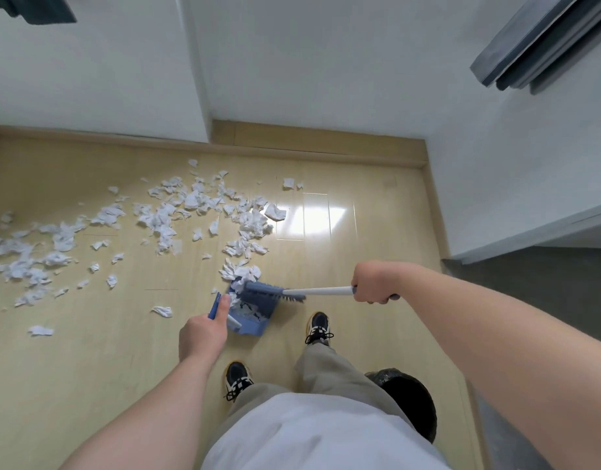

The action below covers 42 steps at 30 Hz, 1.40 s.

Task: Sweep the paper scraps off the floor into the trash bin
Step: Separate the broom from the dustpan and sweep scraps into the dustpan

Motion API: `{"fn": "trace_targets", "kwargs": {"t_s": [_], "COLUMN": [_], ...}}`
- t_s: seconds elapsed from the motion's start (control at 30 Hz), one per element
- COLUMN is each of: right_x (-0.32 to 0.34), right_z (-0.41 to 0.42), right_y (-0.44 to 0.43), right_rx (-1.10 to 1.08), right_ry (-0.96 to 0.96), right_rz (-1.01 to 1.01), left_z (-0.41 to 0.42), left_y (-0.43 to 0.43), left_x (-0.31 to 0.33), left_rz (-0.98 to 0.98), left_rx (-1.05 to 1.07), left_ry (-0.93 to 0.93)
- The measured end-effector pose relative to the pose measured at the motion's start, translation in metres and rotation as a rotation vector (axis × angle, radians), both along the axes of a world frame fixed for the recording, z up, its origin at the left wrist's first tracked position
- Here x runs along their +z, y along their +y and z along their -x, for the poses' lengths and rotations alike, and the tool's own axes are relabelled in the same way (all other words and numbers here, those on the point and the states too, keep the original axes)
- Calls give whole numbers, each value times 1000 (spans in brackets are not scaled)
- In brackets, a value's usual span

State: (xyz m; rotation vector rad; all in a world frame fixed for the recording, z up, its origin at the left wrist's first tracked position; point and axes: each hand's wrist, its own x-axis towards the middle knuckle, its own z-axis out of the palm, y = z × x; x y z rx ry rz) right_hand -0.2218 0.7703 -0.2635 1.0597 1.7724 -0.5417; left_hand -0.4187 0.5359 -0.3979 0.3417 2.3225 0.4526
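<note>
White paper scraps (163, 222) lie scattered over the left and middle of the wooden floor. A blue dustpan (255, 317) rests on the floor in front of my feet with some scraps inside. My left hand (204, 334) grips the dustpan's upright handle. My right hand (373, 283) holds the white handle of a blue broom (275, 291), whose head sits at the dustpan's mouth against a clump of scraps. A trash bin (411, 401) lined with a black bag stands at my right, partly hidden by my leg and shirt.
White walls (292, 62) close the floor at the back, with a jutting corner at centre. A grey ledge and darker grey floor (530, 283) lie at the right. My two shoes (319, 327) stand just behind the dustpan. A dark rail hangs at the top right.
</note>
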Motion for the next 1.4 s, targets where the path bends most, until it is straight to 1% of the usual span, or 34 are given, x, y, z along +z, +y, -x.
{"fn": "trace_targets", "kwargs": {"t_s": [0.2, 0.27, 0.43, 0.53, 0.63, 0.77, 0.9, 0.97, 1.0, 1.1, 1.2, 1.3, 1.4], "right_x": [6, 2, -21, -44, -61, -65, -52, -39, -34, -14, 1, 15, 23], "right_z": [10, 20, 52, 70, 82, 75, 61, 57, 57, 53, 48, 36, 16], "right_y": [22, 23, 6, -3, -10, -15, -22, -30, -34, -41, -49, -57, -66], "right_rx": [-87, -77, 50, 117, 237, 351, 386, 413, 411, 331, 202, 58, -205], "right_ry": [28, 30, 56, 69, 83, 68, 41, 24, 22, 39, 67, 63, 111], "right_rz": [-61, -83, -136, -113, -70, -46, -1, 17, 29, 15, -47, -38, -2], "left_z": [3, 5, 4, 1, -4, -6, -2, 3, 6, 18, 29, 33, 28], "left_y": [-19, -26, -30, -32, -33, -28, -29, -29, -30, -28, -23, -23, -30], "left_x": [-2, -2, 5, 3, -2, -4, -2, -2, -4, 3, 11, 11, 12], "left_rz": [7, 11, 19, 39, 40, 50, 48, 59, 61, 72, 75, 79, 82], "left_rx": [-17, -9, 77, 137, 177, 167, 145, 170, 215, 313, 302, 320, 305], "left_ry": [0, -6, -1, 5, 16, 8, -79, -192, -270, -493, -648, -675, -644]}}
